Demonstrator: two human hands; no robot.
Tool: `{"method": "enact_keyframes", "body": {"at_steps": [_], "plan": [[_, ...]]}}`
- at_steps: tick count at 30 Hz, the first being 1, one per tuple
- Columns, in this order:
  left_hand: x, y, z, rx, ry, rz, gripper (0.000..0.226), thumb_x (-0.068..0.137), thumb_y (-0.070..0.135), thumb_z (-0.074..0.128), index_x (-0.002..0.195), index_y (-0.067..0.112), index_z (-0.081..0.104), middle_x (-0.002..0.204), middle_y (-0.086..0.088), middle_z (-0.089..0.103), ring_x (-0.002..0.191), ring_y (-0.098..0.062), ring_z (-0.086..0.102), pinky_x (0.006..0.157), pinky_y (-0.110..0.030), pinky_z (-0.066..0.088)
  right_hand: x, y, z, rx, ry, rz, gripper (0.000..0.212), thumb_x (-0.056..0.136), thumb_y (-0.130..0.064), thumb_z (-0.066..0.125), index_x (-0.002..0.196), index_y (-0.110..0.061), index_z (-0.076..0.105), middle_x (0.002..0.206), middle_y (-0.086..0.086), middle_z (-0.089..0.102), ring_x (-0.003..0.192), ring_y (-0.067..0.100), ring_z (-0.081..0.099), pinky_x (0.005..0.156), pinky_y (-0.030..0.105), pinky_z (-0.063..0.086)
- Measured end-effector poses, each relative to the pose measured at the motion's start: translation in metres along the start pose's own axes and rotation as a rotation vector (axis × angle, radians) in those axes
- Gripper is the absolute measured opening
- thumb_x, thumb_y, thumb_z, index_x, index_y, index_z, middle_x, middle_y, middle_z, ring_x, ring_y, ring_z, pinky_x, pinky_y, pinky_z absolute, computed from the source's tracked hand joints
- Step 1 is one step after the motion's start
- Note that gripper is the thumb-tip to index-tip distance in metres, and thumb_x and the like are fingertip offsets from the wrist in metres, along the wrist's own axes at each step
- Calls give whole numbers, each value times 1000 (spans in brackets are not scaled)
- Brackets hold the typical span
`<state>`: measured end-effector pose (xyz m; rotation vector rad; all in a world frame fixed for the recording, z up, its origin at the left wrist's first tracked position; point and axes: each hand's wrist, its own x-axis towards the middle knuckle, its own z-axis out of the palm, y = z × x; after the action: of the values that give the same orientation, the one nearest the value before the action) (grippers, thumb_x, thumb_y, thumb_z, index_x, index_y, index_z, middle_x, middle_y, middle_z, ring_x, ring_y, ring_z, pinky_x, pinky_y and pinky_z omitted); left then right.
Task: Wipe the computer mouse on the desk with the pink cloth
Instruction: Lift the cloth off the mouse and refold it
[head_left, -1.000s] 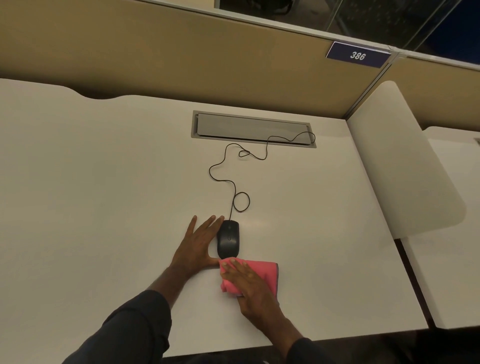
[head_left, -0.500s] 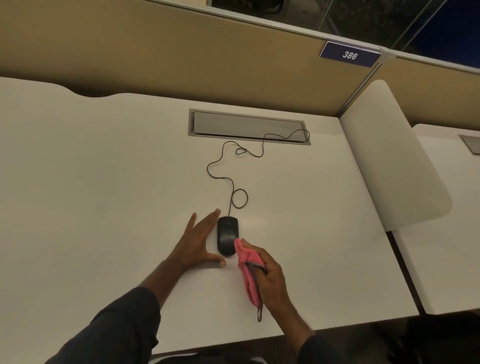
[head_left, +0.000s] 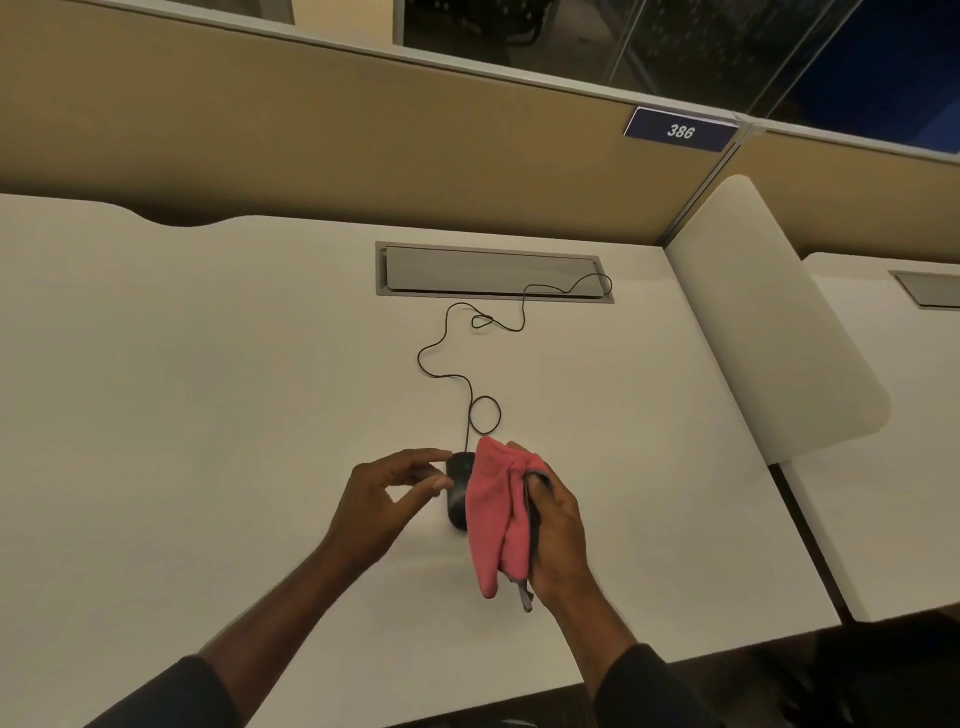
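Two bare hands show, each on a bare forearm that runs back into a dark, near-black long sleeve. The left hand (head_left: 387, 496) carries no ring, watch or glove; its dark fabric sleeve (head_left: 171, 693) begins well back from the wrist, pushed up so that most of the forearm is uncovered. The right hand (head_left: 558, 535) is likewise unadorned, and its dark fabric cuff (head_left: 644, 686) sits closer behind the wrist, leaving a shorter stretch of forearm bare. Both sleeves look plain, with no visible print, buttons or seams.
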<state>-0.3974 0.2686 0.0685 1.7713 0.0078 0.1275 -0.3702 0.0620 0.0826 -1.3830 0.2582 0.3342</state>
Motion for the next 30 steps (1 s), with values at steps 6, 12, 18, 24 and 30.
{"method": "enact_keyframes", "body": {"at_steps": [6, 12, 18, 24, 30], "plan": [[16, 38, 15, -67, 68, 19, 12, 90, 32, 70, 100, 37, 74, 91, 15, 76, 82, -12, 72, 72, -22, 56, 10, -25, 19, 7, -42, -44, 40, 93, -33, 47, 129, -18, 57, 130, 9, 62, 117, 35, 60, 100, 53, 47], [41, 55, 37, -95, 195, -108, 31, 81, 56, 69, 100, 33, 73, 99, 19, 73, 94, -5, 68, 69, -18, 54, 22, -49, 31, -111, -114, -188, 35, 98, -30, 46, 131, -26, 57, 133, -8, 61, 122, 19, 58, 94, 30, 51], [61, 63, 65, -43, 324, -135, 42, 80, 55, 76, 107, 24, 74, 102, 14, 72, 98, -9, 68, 78, -31, 61, 47, -58, 20, -148, -215, -220, 41, 103, -27, 43, 143, -23, 47, 143, -10, 52, 132, 12, 49, 103, 24, 44], [77, 64, 87, -33, 416, -167, 13, 91, 34, 71, 98, 24, 77, 96, 13, 74, 96, -8, 68, 81, -28, 59, 72, -66, -5, 8, -171, -89, 33, 93, -36, 49, 122, -37, 65, 130, -7, 63, 121, 23, 59, 94, 34, 53], [101, 63, 76, -92, 499, -286, 18, 103, 16, 54, 90, 19, 66, 84, 8, 69, 73, 0, 59, 68, -20, 48, 94, -75, -41, 345, -97, 136, 52, 90, -39, 52, 135, -14, 56, 137, 13, 57, 128, 37, 51, 108, 62, 33]]}}
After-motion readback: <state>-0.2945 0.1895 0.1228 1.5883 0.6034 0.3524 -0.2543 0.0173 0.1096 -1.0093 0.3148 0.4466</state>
